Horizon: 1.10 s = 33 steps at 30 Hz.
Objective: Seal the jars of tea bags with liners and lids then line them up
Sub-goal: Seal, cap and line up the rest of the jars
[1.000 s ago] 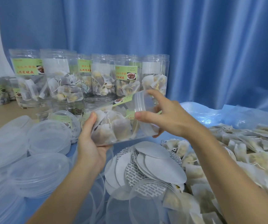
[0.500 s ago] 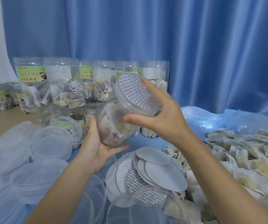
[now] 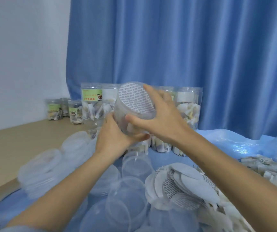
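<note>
Both hands hold a tilted jar (image 3: 126,118) in the air before the row of jars (image 3: 187,106). The left hand (image 3: 116,136) cups its base, fingers curled round it. The right hand (image 3: 159,121) grips the lid (image 3: 134,99), thumb and fingers spread round its rim; the liner's grey print is too blurred to read. Green labels (image 3: 91,97) are illegible. Loose lids (image 3: 127,195) and liners (image 3: 189,185) lie on the desk (image 3: 17,141).

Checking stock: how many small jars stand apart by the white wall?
3: left jar, middle jar set further back, right jar beside the big jars. More may be hidden.
</note>
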Motion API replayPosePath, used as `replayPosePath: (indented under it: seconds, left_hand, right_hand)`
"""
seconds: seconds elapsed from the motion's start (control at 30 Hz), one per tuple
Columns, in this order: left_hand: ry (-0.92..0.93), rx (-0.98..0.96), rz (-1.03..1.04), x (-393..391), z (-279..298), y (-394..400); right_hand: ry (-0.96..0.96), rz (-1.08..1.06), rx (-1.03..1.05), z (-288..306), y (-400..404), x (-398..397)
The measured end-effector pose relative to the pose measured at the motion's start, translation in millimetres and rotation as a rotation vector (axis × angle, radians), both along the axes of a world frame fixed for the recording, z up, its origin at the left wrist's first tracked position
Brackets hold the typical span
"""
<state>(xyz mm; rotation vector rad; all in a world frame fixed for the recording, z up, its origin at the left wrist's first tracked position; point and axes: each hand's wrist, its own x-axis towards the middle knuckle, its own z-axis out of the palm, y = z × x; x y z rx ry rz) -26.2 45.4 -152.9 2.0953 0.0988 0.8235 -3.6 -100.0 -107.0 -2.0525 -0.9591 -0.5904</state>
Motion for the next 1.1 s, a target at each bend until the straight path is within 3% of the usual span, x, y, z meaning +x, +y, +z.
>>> replayPosePath:
  seconds: [0.1,0.27,0.33,0.57,0.9,1.0,1.1]
  left_hand:
    - [-0.01,-0.028,0.152,-40,-4,32]
    - [0.018,-0.095,0.324,-99,-9,104]
    - [0.007,-0.115,0.372,-120,-13,132]
    - [-0.008,-0.143,0.477,-165,-40,211]
    - [0.185,-0.198,0.544,-149,-76,288]
    - [0.125,-0.226,0.479,-123,-79,292]
    - [0.067,-0.282,0.298,-87,-73,290]
  right_hand:
    - [-0.077,0.012,-0.094,4,39,-26]
    - [-0.514,-0.006,-0.285,5,113,-71]
    - [-0.597,0.034,-0.378,3,145,-88]
    - [-0.633,0.16,-0.491,-15,250,-122]
    - [-0.614,0.212,-0.505,-52,334,-102]
    - [-0.623,0.222,-0.493,-55,346,-78]
    - [-0.656,0.129,-0.64,-52,351,-21]
